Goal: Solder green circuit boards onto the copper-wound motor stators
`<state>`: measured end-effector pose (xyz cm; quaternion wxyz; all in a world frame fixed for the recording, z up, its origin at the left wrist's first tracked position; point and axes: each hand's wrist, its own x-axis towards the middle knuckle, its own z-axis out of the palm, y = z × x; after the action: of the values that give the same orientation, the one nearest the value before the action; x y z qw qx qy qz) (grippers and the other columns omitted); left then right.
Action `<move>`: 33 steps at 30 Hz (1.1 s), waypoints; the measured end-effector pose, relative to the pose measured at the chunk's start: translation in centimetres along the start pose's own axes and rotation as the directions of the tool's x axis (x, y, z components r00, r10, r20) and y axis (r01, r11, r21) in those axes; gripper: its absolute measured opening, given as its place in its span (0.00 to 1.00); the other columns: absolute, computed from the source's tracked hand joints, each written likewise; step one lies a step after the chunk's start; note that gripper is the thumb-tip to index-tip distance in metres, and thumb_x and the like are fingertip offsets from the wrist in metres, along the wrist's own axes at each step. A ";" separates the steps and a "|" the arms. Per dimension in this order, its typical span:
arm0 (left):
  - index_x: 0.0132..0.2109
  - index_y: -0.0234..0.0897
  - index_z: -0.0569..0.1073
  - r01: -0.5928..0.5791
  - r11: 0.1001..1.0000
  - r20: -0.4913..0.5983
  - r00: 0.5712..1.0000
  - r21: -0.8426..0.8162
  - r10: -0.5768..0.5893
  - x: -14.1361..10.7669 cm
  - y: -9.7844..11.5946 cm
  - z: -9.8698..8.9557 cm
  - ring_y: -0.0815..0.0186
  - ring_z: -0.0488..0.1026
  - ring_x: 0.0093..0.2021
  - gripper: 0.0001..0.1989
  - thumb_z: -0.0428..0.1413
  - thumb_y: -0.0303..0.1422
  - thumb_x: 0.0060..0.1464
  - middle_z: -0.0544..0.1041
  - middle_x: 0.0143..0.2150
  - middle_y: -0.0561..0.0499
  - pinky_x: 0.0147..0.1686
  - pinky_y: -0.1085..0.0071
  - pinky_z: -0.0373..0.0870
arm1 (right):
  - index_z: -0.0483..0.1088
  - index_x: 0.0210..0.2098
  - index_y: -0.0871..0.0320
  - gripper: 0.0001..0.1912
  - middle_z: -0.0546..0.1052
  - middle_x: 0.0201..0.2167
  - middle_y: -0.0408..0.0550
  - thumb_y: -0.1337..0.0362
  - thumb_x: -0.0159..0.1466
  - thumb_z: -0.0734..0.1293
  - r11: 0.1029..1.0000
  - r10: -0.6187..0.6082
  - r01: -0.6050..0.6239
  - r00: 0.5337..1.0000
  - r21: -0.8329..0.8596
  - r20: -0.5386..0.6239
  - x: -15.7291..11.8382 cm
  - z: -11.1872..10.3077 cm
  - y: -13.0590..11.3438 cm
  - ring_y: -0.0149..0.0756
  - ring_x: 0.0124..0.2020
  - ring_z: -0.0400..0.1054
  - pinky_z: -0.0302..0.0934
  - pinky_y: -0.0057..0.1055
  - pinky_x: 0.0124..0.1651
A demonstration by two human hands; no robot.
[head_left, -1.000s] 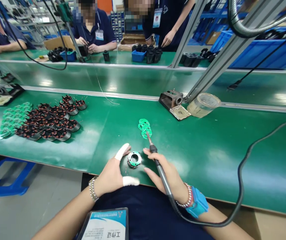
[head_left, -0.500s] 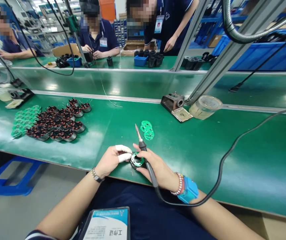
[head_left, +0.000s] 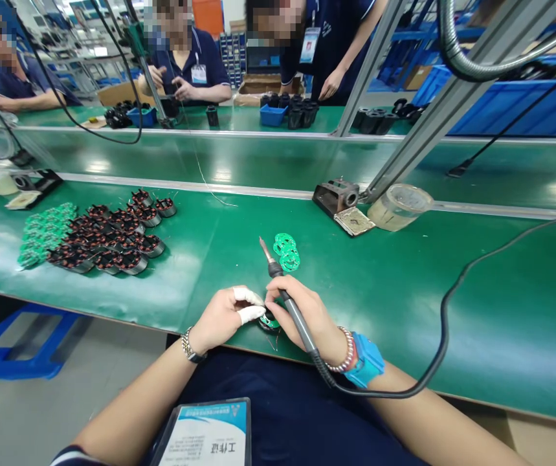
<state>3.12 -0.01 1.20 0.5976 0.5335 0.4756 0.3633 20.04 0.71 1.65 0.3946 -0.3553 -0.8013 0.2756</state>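
My right hand (head_left: 307, 315) is closed around a soldering iron (head_left: 298, 320), whose tip points up and away from me. Its thumb and forefinger also reach down to a motor stator (head_left: 268, 323) with a green ring-shaped circuit board on top. My left hand (head_left: 224, 316), with white covers on thumb and forefinger, pinches at the board's upper left edge. Fingers partly hide the stator, and thin wires stick out below it. A few loose green ring boards (head_left: 286, 252) lie overlapped just beyond my hands.
Rows of wound stators (head_left: 112, 239) and stacked green boards (head_left: 44, 236) fill the left of the bench. A soldering iron stand (head_left: 336, 196) and a plastic tub (head_left: 399, 207) stand at the back. The iron's cable loops along the right. Co-workers sit and stand across the bench.
My right hand's fingers have shifted from the stator's right side to its top, near my left fingertips. The stator now sits slightly lower and more covered, and the soldering iron has tilted a little left.
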 end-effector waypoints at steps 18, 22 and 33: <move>0.28 0.34 0.65 0.133 0.986 0.093 0.988 -0.102 -0.124 0.4 -0.6 -0.1 0.74 0.67 0.21 0.09 0.57 0.33 0.45 0.67 0.21 0.57 0.25 0.75 0.66 | 0.64 0.32 0.56 0.07 0.68 0.23 0.43 0.74 0.59 0.60 0.999 -0.013 0.007 0.993 -0.048 -0.119 -2.3 -2.5 -1.6 0.32 0.25 0.63 0.61 0.29 0.28; 0.28 0.33 0.65 0.141 0.982 0.129 0.984 -0.123 -0.125 0.5 -0.9 -0.3 0.72 0.69 0.21 0.09 0.57 0.34 0.45 0.69 0.20 0.56 0.25 0.74 0.67 | 0.67 0.41 0.56 0.10 0.69 0.21 0.43 0.71 0.60 0.61 0.997 -0.063 0.060 0.997 -0.042 -0.055 -3.4 -3.9 -1.9 0.32 0.22 0.63 0.61 0.29 0.25; 0.28 0.34 0.66 0.142 0.984 0.160 0.979 -0.108 -0.124 0.6 -1.0 -0.6 0.71 0.70 0.22 0.09 0.58 0.34 0.45 0.70 0.20 0.55 0.27 0.73 0.66 | 0.71 0.33 0.58 0.08 0.73 0.21 0.47 0.72 0.58 0.61 0.997 0.045 -0.041 0.997 0.071 -0.059 -2.7 -4.4 -2.6 0.32 0.21 0.65 0.62 0.30 0.24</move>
<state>2.68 0.52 0.13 0.6861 0.4901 0.4405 0.3081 23.94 -2.24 4.68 0.4250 -0.3668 -0.7709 0.3008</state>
